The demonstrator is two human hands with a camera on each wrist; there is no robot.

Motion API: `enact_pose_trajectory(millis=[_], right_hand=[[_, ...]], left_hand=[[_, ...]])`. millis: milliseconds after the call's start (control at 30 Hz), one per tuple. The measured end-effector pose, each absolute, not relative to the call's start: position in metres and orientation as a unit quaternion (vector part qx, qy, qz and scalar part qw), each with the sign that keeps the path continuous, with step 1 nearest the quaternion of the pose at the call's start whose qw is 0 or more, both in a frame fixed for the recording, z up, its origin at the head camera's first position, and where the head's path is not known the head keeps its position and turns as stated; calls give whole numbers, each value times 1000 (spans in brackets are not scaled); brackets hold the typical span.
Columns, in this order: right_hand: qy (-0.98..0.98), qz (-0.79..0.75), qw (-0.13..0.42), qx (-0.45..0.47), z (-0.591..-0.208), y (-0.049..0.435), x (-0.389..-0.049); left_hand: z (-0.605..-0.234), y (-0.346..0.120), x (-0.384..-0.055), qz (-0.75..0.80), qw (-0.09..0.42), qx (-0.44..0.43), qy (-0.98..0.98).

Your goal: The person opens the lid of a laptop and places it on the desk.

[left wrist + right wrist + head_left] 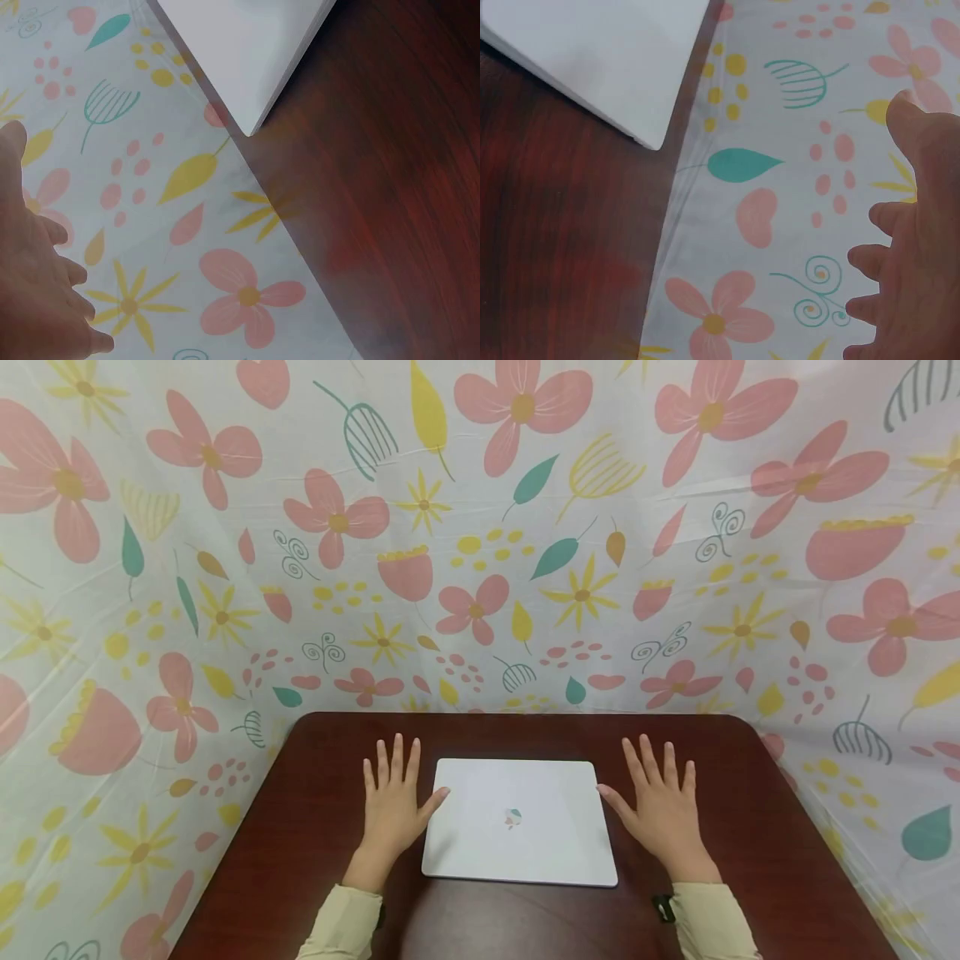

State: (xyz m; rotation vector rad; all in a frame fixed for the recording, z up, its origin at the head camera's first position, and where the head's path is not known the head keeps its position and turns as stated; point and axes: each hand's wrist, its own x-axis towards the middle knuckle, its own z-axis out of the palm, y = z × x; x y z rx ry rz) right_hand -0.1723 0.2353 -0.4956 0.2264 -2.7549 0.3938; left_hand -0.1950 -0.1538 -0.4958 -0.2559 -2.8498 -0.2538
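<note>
A closed silver laptop (555,827) with a small logo in the middle of its lid lies flat on the dark wooden table. My left hand (393,806) is on its left side, fingers spread and straight, the thumb tip overlapping the lid's left edge in the head view. On the other side my right hand (662,810) is spread the same way, its thumb tip right at the laptop's right edge. Neither hand grips anything. Each wrist view shows a corner of the laptop (251,60) and spread fingers of that hand (915,247) apart from it.
The reddish-brown table (300,827) has rounded far corners. A white cloth (465,693) printed with pink, yellow and green flowers and leaves hangs behind the table and along both sides. Light-coloured sleeves (712,918) cover the forearms, with a dark strap (663,907) at the right wrist.
</note>
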Motion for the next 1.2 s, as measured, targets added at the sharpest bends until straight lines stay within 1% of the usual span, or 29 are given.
enact_pose_trajectory(millis=[133,400,733,933,1200], right_hand=[[-969,140,183,86,-493,232,-175],[-969,139,180,92,-492,224,-179],[-970,136,173,99,-496,217,-181],[-969,133,180,105,-496,214,-181],[-967,134,185,111,-493,211,-180]], left_hand=[[-495,-152,-195,-94,137,-97,-981],[-494,-150,-194,-86,103,-101,-986],[-492,-146,-192,-93,126,-121,-980],[-493,-145,-192,-88,119,-124,-981],[-497,-143,-192,-95,122,-129,-979]])
